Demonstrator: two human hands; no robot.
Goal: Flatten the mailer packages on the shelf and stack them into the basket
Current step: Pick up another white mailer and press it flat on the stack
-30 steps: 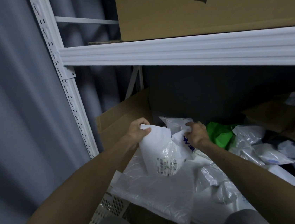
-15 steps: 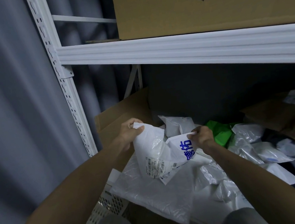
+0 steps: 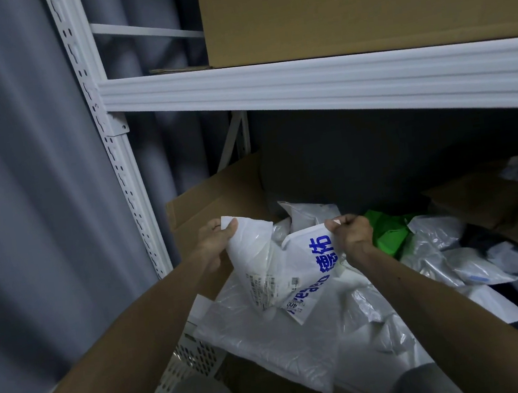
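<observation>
Head cam: compared with half a second back, the hands have pulled further apart, so the mailer (image 3: 278, 268) is stretched wider and a lot more of its blue lettering shows. A second ago it was bunched up tight between them, with hardly any print visible.

The left hand (image 3: 214, 245) pinches the mailer's top left corner, thumb on the front. The right hand (image 3: 354, 234) pinches the top right corner with curled fingers. The mailer hangs between them, just above the stuff on the shelf (image 3: 303, 84). It's thin glossy white plastic, crinkled and puffed in the middle, with a small printed label on the lower left.

Under it lies a flat, milky, wrinkly bag (image 3: 267, 340) drooping over the near edge. To the right there's a pile (image 3: 435, 250) of shiny grey-white plastic mailers, all crumpled, and a bright green bag (image 3: 384, 233) poking out just beside the right hand. Far right is a creased brown paper parcel (image 3: 503, 200). Behind the left hand stands a plain cardboard flap (image 3: 219, 200).

The basket (image 3: 188, 356) is at near left, below the shelf edge: white with rows of punched holes. I can't tell what's inside it.

The rack is white ribbed metal with a slotted post (image 3: 109, 142). A big cardboard box (image 3: 358, 4) with black brush marks sits up top, and there's a grey pleated curtain (image 3: 24, 190) on the left.
</observation>
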